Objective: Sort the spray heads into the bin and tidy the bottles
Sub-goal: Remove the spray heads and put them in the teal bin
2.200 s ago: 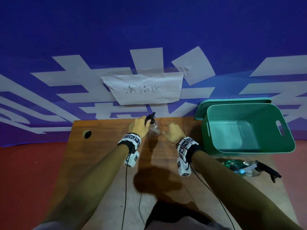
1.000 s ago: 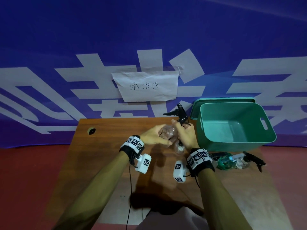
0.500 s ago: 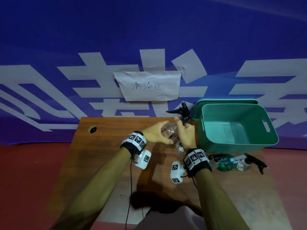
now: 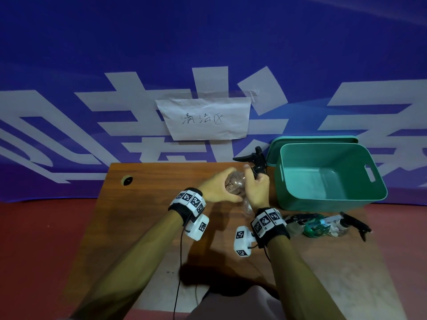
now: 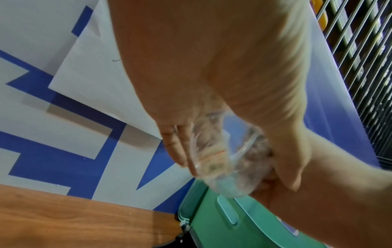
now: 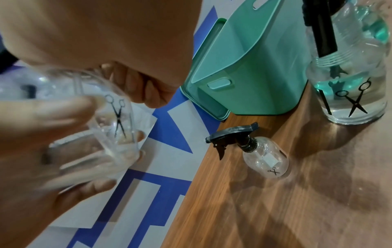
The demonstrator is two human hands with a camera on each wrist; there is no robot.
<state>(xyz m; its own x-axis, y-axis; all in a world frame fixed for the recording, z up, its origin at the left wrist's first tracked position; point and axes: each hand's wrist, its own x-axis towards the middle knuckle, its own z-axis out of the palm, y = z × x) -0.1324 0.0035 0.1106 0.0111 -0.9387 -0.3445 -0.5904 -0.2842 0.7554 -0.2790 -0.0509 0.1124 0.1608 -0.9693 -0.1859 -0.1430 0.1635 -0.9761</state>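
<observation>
Desk (image 4: 143, 227) back edge — both hands on bottle (image 4: 234, 184), beside bin (image 4: 332, 199).

Mid-frame, above the wooden table (image 4: 143, 227), the left hand (image 4: 216, 189) wraps a clear bottle (image 4: 234, 182) held tilted. The right hand (image 4: 256, 190) grips at its neck, with the black spray head (image 4: 253, 159) sticking up above the fingers. At right an open green bin (image 4: 379, 192) stands on the table, a lid (image 4: 272, 148) behind it. Below the bin, at right of centre, more bottles (image 4: 323, 227) lie on the table. A paper sign (image 4: 203, 118) hangs on the blue wall, upper centre.
</observation>
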